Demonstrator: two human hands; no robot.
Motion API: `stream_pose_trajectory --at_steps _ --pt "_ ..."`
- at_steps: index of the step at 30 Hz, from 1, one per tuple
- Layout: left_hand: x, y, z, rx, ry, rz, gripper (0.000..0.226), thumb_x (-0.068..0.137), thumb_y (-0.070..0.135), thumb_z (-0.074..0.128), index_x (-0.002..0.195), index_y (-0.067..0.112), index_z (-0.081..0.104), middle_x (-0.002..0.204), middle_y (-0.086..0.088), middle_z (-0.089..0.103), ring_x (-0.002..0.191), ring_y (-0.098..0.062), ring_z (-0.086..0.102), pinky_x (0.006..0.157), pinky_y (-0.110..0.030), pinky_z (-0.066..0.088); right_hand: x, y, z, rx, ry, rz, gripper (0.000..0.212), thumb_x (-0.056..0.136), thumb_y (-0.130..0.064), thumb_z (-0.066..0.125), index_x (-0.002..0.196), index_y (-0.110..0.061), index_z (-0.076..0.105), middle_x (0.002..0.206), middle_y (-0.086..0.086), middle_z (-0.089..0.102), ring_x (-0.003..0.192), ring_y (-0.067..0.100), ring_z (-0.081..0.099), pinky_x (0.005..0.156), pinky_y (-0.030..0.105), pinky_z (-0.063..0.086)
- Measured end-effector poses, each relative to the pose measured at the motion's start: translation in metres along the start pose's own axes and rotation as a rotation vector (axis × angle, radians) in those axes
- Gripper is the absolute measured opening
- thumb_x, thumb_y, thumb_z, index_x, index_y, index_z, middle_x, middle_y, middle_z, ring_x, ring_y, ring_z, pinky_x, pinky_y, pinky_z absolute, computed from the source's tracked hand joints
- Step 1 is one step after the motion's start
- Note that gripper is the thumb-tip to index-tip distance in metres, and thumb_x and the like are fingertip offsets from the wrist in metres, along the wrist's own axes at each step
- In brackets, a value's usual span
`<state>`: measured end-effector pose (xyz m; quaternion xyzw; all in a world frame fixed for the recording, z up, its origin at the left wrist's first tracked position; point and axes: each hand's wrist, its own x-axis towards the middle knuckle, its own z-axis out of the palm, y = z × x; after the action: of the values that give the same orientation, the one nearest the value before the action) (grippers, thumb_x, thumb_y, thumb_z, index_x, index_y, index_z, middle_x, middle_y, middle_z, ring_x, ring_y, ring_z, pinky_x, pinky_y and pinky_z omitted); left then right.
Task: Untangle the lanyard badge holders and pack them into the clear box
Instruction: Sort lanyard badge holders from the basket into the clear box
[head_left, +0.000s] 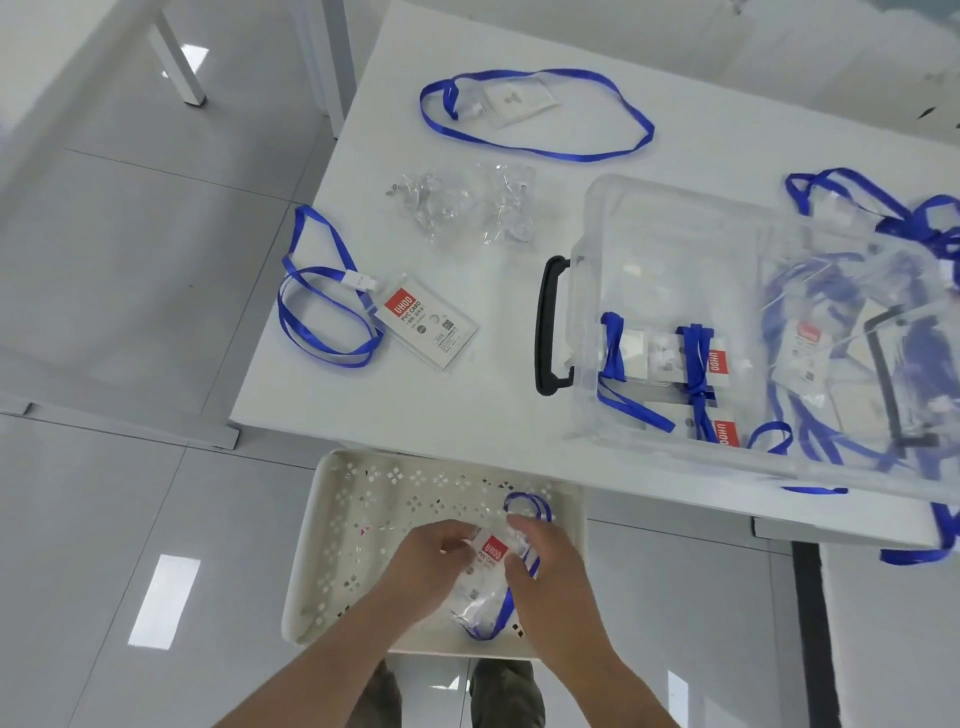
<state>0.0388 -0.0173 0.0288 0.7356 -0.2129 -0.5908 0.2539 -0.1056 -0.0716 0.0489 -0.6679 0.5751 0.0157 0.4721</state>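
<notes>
Holding a bundled badge holder (488, 558) over a white perforated basket (353, 525), both hands work at the near edge of the view: the left hand (431, 564) pinches the card's left side, the right hand (545, 566) closes on its right side and the blue strap trailing below. The basket sits low, in front of the bench (467, 405), and appears to contain nothing else, though the hands cover part of its floor.

On the bench, the clear box (675, 312) with a black handle (550, 325) stands open and already contains several wrapped holders along its near wall; its clear lid (883, 332) appears to rest at the right, over a tangle of blue lanyards (914, 218) that remains unsorted. Two separated holders lie loose on the bench: one with a red-labelled card (426, 325) at the left, one (519, 104) further back with its strap spread in a wide loop. Empty clear wrappers (467, 208) lie between them.

Judged progress: partly done. Some holders are packed; the held one, the two loose ones and the tangle are left.
</notes>
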Motion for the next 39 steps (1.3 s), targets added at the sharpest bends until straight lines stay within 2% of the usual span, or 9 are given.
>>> stream_pose_trajectory --at_steps 4,8,11,14,17,23,27,32,39 --pt "-0.028 0.024 -0.042 0.151 -0.163 0.074 0.023 0.093 0.024 0.062 0.105 0.038 0.074 0.090 0.015 0.074 0.067 -0.011 0.061 0.063 -0.024 0.047 -0.014 -0.029 -0.032 -0.257 -0.062 -0.246 0.038 0.091 -0.038 0.059 0.125 -0.049 0.045 0.122 -0.040 0.035 0.119 -0.015 0.026 0.092 0.000 0.024" --pt "-0.058 0.059 -0.069 0.191 -0.183 0.138 0.020 0.088 0.022 0.069 0.095 0.041 0.074 0.089 0.015 0.075 0.086 -0.016 0.071 0.084 -0.034 0.056 -0.025 -0.053 -0.056 -0.147 -0.180 -0.124 0.005 0.090 -0.048 0.058 0.095 -0.050 0.058 0.108 -0.034 0.050 0.104 -0.018 0.042 0.084 0.009 0.032" --pt "-0.077 0.081 -0.084 0.047 -0.165 0.128 0.017 0.085 0.020 0.074 0.099 0.029 0.075 0.095 0.008 0.076 0.091 -0.013 0.072 0.088 -0.035 0.058 -0.039 -0.073 -0.074 0.030 -0.203 -0.100 0.007 0.090 -0.044 0.060 0.094 -0.040 0.065 0.103 -0.023 0.065 0.098 -0.011 0.056 0.086 0.013 0.042" --pt "-0.099 0.098 -0.099 -0.112 -0.202 0.101 0.023 0.084 0.018 0.074 0.106 0.016 0.071 0.100 0.001 0.077 0.094 -0.021 0.073 0.086 -0.044 0.059 -0.055 -0.101 -0.093 0.287 -0.200 -0.088 0.012 0.094 -0.032 0.059 0.094 -0.022 0.066 0.092 -0.009 0.075 0.088 0.008 0.071 0.085 0.035 0.057" --pt "-0.120 0.114 -0.106 -0.213 -0.256 0.086 0.026 0.086 0.017 0.071 0.111 0.009 0.068 0.105 -0.003 0.076 0.097 -0.026 0.073 0.088 -0.046 0.057 -0.071 -0.117 -0.106 0.434 -0.140 -0.130 0.013 0.093 -0.027 0.059 0.096 -0.016 0.066 0.092 -0.005 0.076 0.087 0.013 0.073 0.082 0.034 0.058" --pt "-0.148 0.148 -0.116 -0.335 -0.194 0.183 0.021 0.084 0.011 0.068 0.105 0.008 0.072 0.102 -0.007 0.077 0.080 -0.025 0.075 0.066 -0.028 0.061 -0.059 -0.123 -0.118 0.640 -0.110 -0.005 0.020 0.099 -0.023 0.049 0.094 -0.021 0.069 0.113 -0.003 0.072 0.079 -0.001 0.070 0.069 0.013 0.051" --pt "-0.159 0.165 -0.121 -0.465 -0.162 0.255 0.029 0.075 0.015 0.068 0.102 0.006 0.073 0.096 -0.009 0.077 0.067 -0.018 0.072 0.053 -0.022 0.058 -0.064 -0.133 -0.114 0.728 -0.121 -0.096 0.039 0.102 -0.023 0.036 0.104 -0.017 0.074 0.099 -0.001 0.076 0.094 0.014 0.072 0.097 0.033 0.050" --pt "-0.163 0.183 -0.110 -0.447 -0.113 0.300 0.027 0.080 0.014 0.068 0.107 0.011 0.073 0.100 -0.008 0.077 0.080 -0.023 0.075 0.060 -0.024 0.060 -0.098 -0.151 -0.088 0.328 -0.098 -0.250 0.031 0.104 -0.030 0.035 0.094 -0.026 0.064 0.087 -0.013 0.072 0.079 0.008 0.067 0.080 0.016 0.049" --pt "-0.168 0.183 -0.102 -0.014 0.134 0.358 0.011 0.089 0.015 0.069 0.093 0.024 0.075 0.084 0.010 0.078 0.075 -0.011 0.075 0.074 -0.033 0.061 -0.126 -0.198 -0.133 -0.400 -0.139 -0.488 0.032 0.098 -0.050 0.038 0.084 -0.025 0.051 0.077 -0.009 0.060 0.073 0.008 0.054 0.070 0.026 0.045"
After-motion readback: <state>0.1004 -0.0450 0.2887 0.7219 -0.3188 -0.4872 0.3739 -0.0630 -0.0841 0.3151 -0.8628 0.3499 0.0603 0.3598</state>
